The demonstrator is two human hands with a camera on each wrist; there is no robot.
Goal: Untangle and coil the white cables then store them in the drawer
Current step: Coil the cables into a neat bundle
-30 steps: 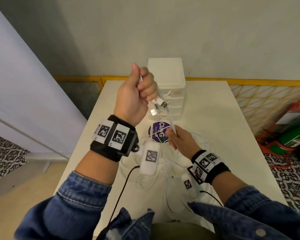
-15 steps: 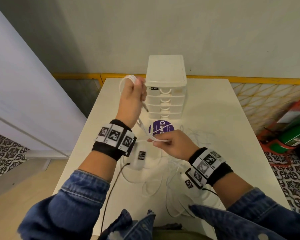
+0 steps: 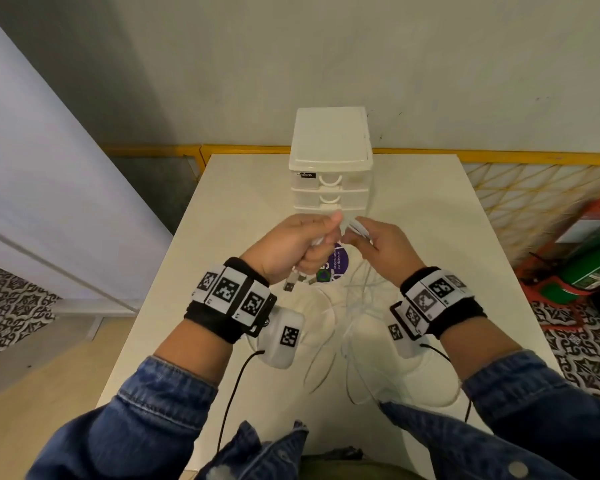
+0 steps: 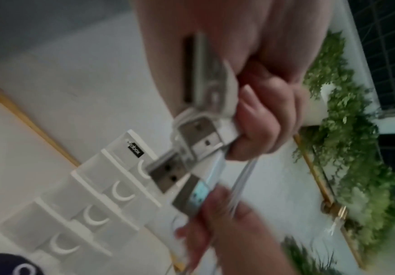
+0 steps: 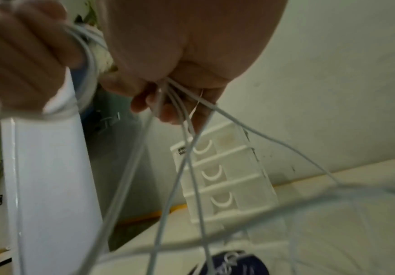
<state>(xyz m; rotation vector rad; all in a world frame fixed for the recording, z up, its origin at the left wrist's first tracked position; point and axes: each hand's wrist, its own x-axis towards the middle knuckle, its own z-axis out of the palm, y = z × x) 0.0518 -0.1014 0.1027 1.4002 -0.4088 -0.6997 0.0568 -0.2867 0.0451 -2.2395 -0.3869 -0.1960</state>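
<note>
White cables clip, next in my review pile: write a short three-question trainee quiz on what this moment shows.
1. True or false: a drawer of the drawer unit stands open.
2. Which hand grips the bundle with the USB plugs? A) left hand B) right hand C) neither
3. Fill in: the loose white cables run down from the right hand to the ____.

Key: 1 false, all visible drawers are shut. 2 A, the left hand's grip closes round the plug ends. 3 table, where more cable lies in a loose tangle.
</note>
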